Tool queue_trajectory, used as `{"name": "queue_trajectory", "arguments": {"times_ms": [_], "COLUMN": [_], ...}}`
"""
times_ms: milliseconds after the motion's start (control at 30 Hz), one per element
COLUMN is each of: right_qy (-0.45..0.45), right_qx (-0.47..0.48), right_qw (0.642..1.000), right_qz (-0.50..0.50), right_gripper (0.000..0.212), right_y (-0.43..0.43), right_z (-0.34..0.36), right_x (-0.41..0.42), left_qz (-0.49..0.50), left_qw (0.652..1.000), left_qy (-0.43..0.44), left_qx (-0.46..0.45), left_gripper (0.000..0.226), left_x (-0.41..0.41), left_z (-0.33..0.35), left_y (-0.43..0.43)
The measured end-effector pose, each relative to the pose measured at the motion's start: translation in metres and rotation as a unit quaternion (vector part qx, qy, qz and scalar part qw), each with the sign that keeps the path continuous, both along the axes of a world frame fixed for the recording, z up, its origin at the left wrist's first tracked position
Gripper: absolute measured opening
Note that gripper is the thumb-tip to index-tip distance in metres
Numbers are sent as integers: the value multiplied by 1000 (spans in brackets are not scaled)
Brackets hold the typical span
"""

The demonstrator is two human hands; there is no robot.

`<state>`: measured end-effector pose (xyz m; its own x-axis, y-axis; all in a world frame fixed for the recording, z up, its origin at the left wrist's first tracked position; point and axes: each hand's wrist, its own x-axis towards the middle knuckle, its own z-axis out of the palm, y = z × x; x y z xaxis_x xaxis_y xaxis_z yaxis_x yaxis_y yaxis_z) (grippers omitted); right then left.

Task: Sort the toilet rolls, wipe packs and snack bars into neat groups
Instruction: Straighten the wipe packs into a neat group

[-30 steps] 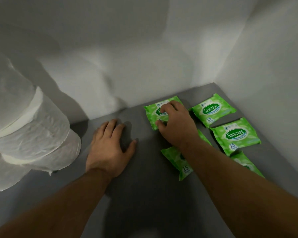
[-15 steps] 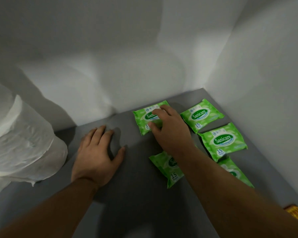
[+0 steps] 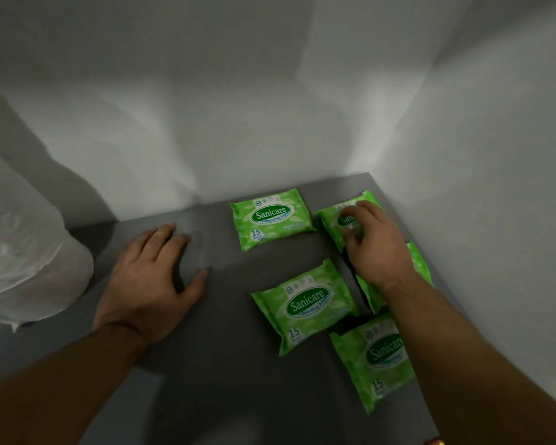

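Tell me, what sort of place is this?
Probably a storage cupboard or closet nook: a grey shelf boxed in by plain white walls meeting in a corner, stocked with green wipe packs and toilet rolls.

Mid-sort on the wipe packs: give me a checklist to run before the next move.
1. Right hand gripping corner pack: cannot tell, fingers bent over it.
2. Left hand clear, flat on shelf: ok.
3. Packs squared: not ok, middle pack and near pack skewed against far-left pack.
4. Pack under right wrist: cannot tell, mostly hidden.
5. Toilet rolls apart from packs: ok.
6. Snack bars grouped: cannot tell, only a red sliver shows.
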<state>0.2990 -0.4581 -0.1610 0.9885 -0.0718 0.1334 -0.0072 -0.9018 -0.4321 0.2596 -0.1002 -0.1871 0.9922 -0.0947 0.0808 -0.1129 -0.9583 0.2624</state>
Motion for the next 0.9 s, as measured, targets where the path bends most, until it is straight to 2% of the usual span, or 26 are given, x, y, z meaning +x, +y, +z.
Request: {"name": "queue_trajectory", "arguments": {"times_ms": [433, 767, 900], "right_qy": [8, 8, 25], "right_qx": [-17, -36, -84], "right_qw": [999, 998, 995], "right_qz": [-44, -52, -47], "right_gripper": [40, 42, 48], "right_y": [6, 11, 12], "right_z": [-14, -15, -15], "right_x": [48, 53, 53], "left_qz": [-5, -6, -4], "left_qw": [1000, 1000, 1000], "left_qy": [-17, -12, -13], "left_qx": [-3, -3, -5], "left_gripper": [74, 74, 73], "left_x": [1, 2, 2], "left_z": [-5, -7, -6], "left_y": [2, 4, 3]}}
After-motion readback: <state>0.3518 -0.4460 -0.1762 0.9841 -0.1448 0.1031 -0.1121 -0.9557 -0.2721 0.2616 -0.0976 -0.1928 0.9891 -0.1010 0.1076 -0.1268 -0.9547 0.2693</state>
